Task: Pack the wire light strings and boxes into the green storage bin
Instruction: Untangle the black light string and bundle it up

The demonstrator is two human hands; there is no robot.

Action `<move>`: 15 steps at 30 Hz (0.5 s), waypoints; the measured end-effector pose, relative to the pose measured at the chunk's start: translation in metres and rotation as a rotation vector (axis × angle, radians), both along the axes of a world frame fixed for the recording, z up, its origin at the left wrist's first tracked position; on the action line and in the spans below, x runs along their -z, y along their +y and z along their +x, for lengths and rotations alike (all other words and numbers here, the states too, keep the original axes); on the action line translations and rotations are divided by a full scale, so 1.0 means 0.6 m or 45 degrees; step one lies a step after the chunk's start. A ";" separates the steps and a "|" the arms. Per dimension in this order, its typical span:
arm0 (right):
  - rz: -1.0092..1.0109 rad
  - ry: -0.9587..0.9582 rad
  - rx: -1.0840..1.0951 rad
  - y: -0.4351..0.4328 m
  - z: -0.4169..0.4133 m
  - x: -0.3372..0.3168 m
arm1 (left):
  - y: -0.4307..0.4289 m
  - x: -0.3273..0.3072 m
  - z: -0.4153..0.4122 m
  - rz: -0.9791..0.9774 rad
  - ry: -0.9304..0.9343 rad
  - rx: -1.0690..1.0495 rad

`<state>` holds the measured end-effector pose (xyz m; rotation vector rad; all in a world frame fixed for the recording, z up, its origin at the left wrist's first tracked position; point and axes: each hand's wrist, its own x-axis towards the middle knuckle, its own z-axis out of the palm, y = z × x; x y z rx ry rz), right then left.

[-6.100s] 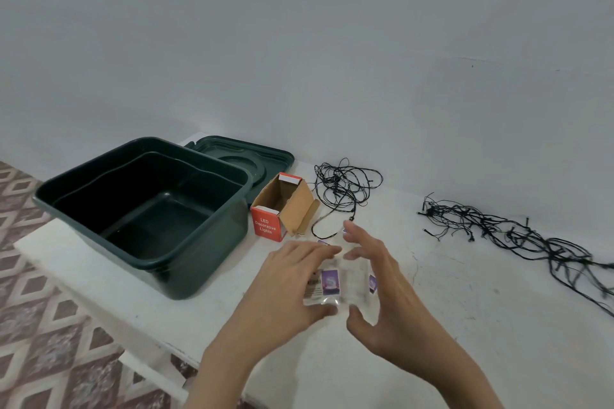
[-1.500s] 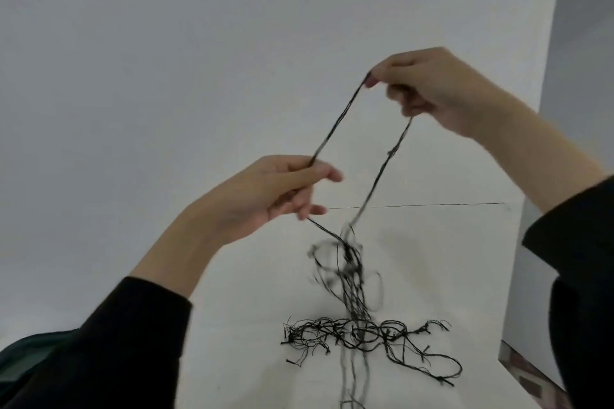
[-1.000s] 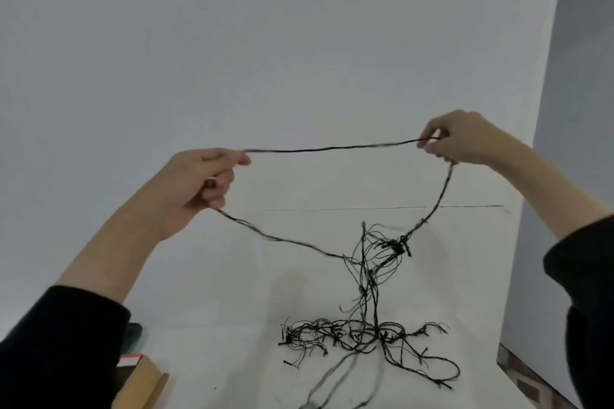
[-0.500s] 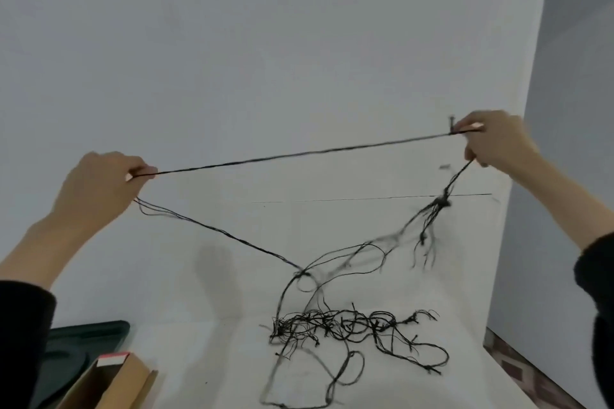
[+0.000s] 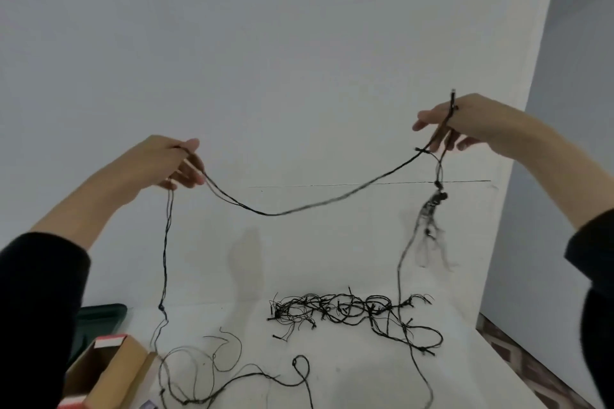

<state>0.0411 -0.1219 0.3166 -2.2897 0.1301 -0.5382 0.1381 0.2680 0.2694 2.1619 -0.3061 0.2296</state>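
Observation:
Both my hands hold a black wire light string up in front of the wall. My left hand pinches it at the left and my right hand pinches it higher at the right. The stretch between them sags in a curve. Strands hang from each hand down to the white table, where a tangled pile of the wire lies. An open cardboard box with red trim sits at the lower left. A dark green piece, bin or lid, shows behind my left sleeve.
A plain grey wall stands directly behind the table. The table's right edge drops off to a patterned tile floor. Loose wire loops trail across the table's near part.
My hands have come closer together, so the taut wire between them has gone slack and sags. My left hand moved right. More wire has dropped onto the table.

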 end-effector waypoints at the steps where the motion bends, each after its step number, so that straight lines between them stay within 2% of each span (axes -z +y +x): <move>1: 0.007 -0.052 0.003 0.007 0.005 -0.004 | -0.014 -0.011 -0.004 -0.010 -0.034 0.009; 3: 0.062 -0.086 -0.070 0.017 0.008 -0.011 | -0.029 -0.029 -0.007 0.050 -0.059 0.022; 6: -0.077 0.181 -0.169 0.033 0.005 -0.021 | -0.043 -0.045 -0.020 0.104 0.161 0.114; 9: -0.421 0.287 0.008 0.036 0.010 -0.020 | -0.050 -0.059 -0.036 -0.299 0.453 0.346; 11: -0.614 0.439 0.036 0.040 0.005 -0.012 | -0.058 -0.071 -0.048 -0.490 0.484 0.428; 13: -0.487 0.495 -0.201 0.056 -0.005 -0.007 | -0.077 -0.077 -0.057 -0.394 0.372 0.347; 15: -0.149 0.412 -0.510 0.087 -0.017 -0.013 | -0.112 -0.077 -0.067 0.000 0.118 0.134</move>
